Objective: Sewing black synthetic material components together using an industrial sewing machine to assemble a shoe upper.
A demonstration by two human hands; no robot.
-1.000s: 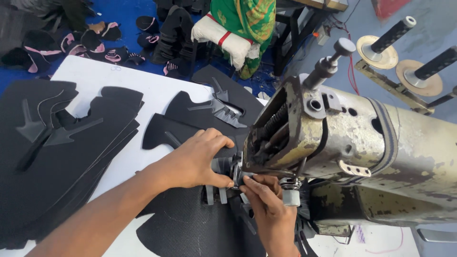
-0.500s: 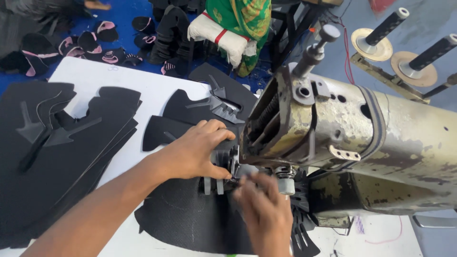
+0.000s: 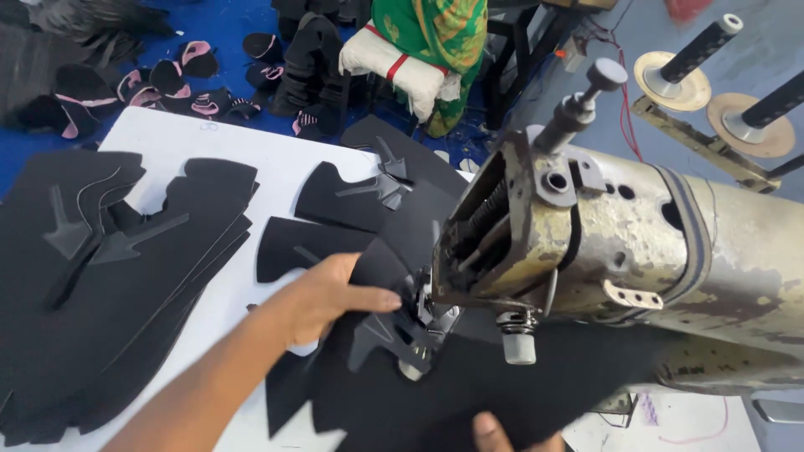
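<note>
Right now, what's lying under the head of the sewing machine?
A large black fabric piece is spread under the sewing machine head, with the left hand pressing it beside the presser foot. The needle and the table surface directly below are covered.

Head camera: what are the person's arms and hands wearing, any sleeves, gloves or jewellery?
Both hands are bare. The left hand has no glove or ring, and its forearm shows no sleeve, watch or band. Of the right hand, only the ungloved fingertips show at the bottom edge; its arm is out of frame.
</note>
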